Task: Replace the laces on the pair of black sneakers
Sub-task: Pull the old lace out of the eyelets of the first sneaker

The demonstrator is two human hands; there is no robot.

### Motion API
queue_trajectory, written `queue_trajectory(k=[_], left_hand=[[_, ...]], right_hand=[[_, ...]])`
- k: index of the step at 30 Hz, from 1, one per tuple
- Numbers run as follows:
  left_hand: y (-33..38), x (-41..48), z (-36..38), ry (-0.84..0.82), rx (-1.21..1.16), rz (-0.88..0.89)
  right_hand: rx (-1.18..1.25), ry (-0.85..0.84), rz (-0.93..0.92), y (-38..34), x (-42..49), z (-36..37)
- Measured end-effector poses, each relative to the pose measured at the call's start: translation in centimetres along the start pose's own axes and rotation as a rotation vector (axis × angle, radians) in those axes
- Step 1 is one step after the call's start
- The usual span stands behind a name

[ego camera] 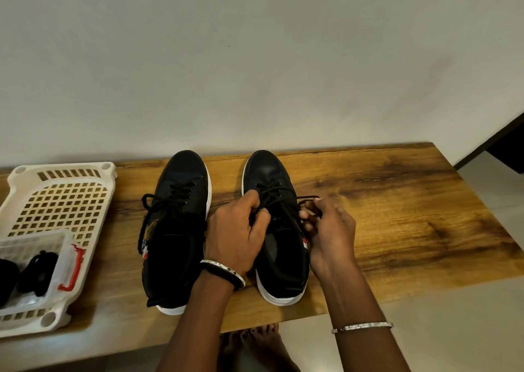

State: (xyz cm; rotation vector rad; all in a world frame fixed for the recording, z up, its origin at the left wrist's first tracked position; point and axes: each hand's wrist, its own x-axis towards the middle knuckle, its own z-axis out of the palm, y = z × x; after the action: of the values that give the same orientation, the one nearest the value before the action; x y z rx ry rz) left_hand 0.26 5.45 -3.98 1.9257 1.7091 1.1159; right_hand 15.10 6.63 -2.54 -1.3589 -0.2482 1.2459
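Wooden table (pixel 397 215) against a plain wall, head view: both black sneakers stand side by side, toes to the wall. The left sneaker (pixel 184 170) is laced, w/ loose ends trailing over its side. Our left hand (pixel 235 238) pinches the black lace (pixel 307 198) at the top eyelets of the right sneaker (pixel 268 170). Our right hand (pixel 331 229) pinches the other end; the hands are near, not touching. We're prob. loosening it. Best to pull slack eyelet by eyelet, no yanking. What look like spare laces (pixel 39 269) sit in the clear box (pixel 28 244) on the white tray (pixel 62 166), far left.
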Motion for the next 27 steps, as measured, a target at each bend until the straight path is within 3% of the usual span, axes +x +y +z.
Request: queue_trajectory(k=[1, 3, 6, 8, 11, 14, 18, 21, 24, 27], left_hand=[[0.0, 0.0, 0.0, 0.000, -0.002, -0.001], [-0.1, 0.0, 0.0, 0.000, -0.007, -0.002], [-0.1, 0.0, 0.1, -0.006, 0.001, 0.001], [0.0, 0.2, 0.1, -0.008, -0.001, 0.010], [0.0, 0.1, 0.1, -0.011, 0.009, 0.001], [0.3, -0.3, 0.2, -0.007, 0.053, -0.021], [1.1, -1.2, 0.1, 0.023, 0.110, -0.099], [2.3, -2.3, -0.2, 0.042, 0.157, -0.184], [3.9, -2.9, -0.6, 0.008, 0.212, -0.291], [5.3, -3.0, -1.5, -0.068, 0.241, -0.362]], right_hand=[[-0.067, 0.005, -0.051, 0.1, 0.1, -0.1], [-0.350, -0.034, -0.344, 0.2, 0.2, -0.3], [-0.748, -0.296, -0.766, 0.2, -0.2, -0.1], [-0.925, -0.380, -0.901, 0.6, -0.1, 0.1], [-0.955, -0.333, -1.001, 1.1, 0.2, 0.2], [-0.806, -0.245, -0.889, 1.3, -0.1, 0.2], [-0.365, -0.094, -0.382, 0.9, -0.6, -0.7], [-0.219, -0.142, -0.122, 0.1, -0.9, -2.1], [-0.250, -0.231, -0.128, -0.4, -2.0, -3.4], [-0.576, -0.278, -0.348, -0.3, -3.4, -4.0]])
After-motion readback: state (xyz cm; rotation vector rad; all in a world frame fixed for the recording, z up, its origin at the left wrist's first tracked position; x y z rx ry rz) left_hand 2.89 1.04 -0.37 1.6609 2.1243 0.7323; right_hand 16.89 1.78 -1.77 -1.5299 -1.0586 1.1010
